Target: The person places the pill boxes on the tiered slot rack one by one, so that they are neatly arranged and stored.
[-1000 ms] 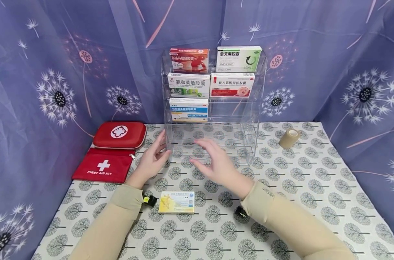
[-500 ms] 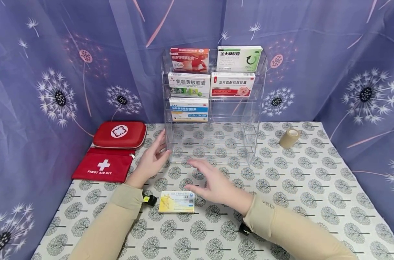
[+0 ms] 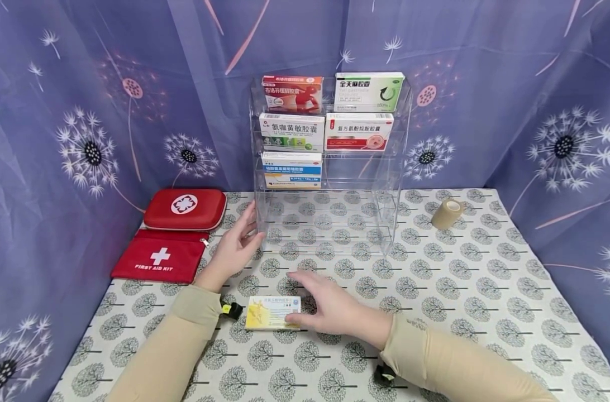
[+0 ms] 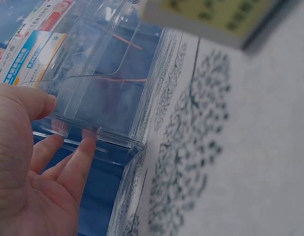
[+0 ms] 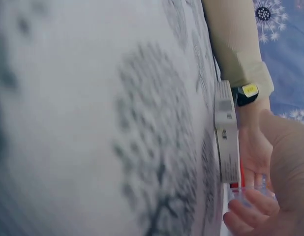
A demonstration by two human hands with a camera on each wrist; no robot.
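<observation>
A clear acrylic display rack (image 3: pixel 330 218) stands upright at the back of the table, with several medicine boxes in its upper tiers. My left hand (image 3: pixel 234 245) grips the rack's lower left side, thumb to the front and fingers farther back, as the left wrist view shows. A yellow-and-white medicine box (image 3: pixel 272 312) lies flat on the cloth in front of the rack. Over its right end hovers my right hand (image 3: pixel 330 304), thumb and fingers spread apart and holding nothing. In the right wrist view, the box's narrow side (image 5: pixel 227 132) shows beside the fingers.
A red hard first-aid case (image 3: pixel 184 209) and a red first-aid pouch (image 3: pixel 159 257) lie left of the rack. To its right stands a tan tape roll (image 3: pixel 447 214). A purple dandelion curtain (image 3: pixel 466 44) closes off the back and sides.
My right hand has come down from in front of the rack's lower tiers toward the yellow-and-white box. The left hand stays at the rack's side.
</observation>
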